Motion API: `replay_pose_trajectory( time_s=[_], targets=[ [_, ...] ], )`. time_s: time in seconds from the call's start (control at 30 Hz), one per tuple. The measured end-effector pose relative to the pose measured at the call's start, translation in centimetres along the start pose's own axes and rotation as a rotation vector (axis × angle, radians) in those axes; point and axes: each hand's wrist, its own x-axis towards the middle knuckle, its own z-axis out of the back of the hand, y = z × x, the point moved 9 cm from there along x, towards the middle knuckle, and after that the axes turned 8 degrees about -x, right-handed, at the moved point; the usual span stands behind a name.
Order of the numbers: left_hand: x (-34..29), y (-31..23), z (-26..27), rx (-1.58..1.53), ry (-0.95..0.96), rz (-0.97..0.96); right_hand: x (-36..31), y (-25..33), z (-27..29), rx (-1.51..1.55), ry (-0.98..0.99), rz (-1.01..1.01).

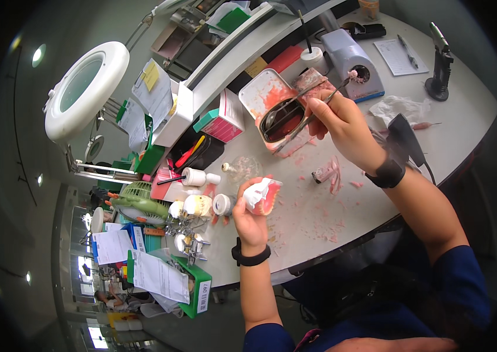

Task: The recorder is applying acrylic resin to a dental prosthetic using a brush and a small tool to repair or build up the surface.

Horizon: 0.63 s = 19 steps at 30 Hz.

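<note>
In my left hand (251,226) is a dental model (269,196) with pink wax and a row of teeth along its edge. A white cloth or tissue (255,195) lies between the model and my fingers. Further right, my right hand (336,114) closes round a slim metal wax spatula (307,122). Its far end carries a pinkish lump, right in front of the dark round opening of a grey-blue heater (351,56). Below the spatula sits an open metal tin (266,94) smeared with pink wax. A pink block (311,82) is beside the tin.
Pink wax scraps (330,175) litter the tabletop (301,223). Left of my left hand stand a glass burner (242,169), white jars (194,177) and metal articulators (190,237). A phone stand (439,70), notepad (401,57) and crumpled tissue (398,110) are at right; a magnifier lamp (116,64) overhangs the left.
</note>
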Motion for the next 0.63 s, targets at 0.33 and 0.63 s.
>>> replay_pose_trajectory(
  time_s=[0.33,0.63],
  targets=[
    [0.0,0.1,-0.4,0.007,0.034,0.012,-1.2,-0.6,-3.6,-0.028,0.256,-0.12],
    [-0.1,0.5,-0.3,0.025,0.03,0.049,-1.3,-0.3,-3.7,-0.079,0.187,-0.024]
  ],
)
